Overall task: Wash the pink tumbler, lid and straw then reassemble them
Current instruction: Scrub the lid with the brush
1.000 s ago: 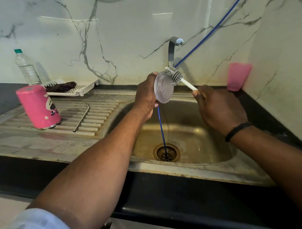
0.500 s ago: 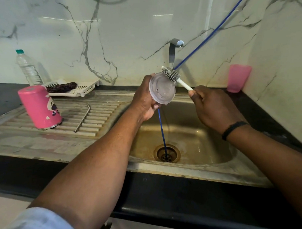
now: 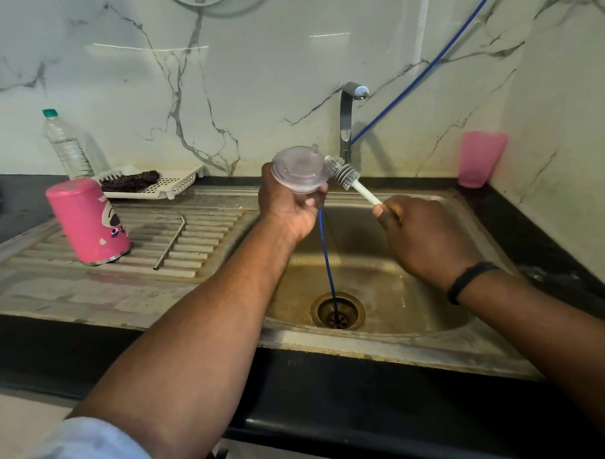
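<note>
Over the sink point(image 3: 384, 350), the left hand point(image 3: 290, 209) grasps the clear lid point(image 3: 297, 169) while the right hand point(image 3: 428, 235) clenches the brush point(image 3: 343, 173) against its edge; scrubbing seems underway, rinsing likely next.

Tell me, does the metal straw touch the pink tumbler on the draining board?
Apart. The head view shows the metal straw lying to the right of the pink tumbler, with bare ribs of the draining board between them.

brush handle point(image 3: 368, 195): its rear end is disappearing inside the right hand point(image 3: 428, 238)
blue hose point(image 3: 328, 259): upper end is running off the top edge
lid point(image 3: 298, 170): lower rim is hiding behind left hand point(image 3: 288, 209) fingers
</note>
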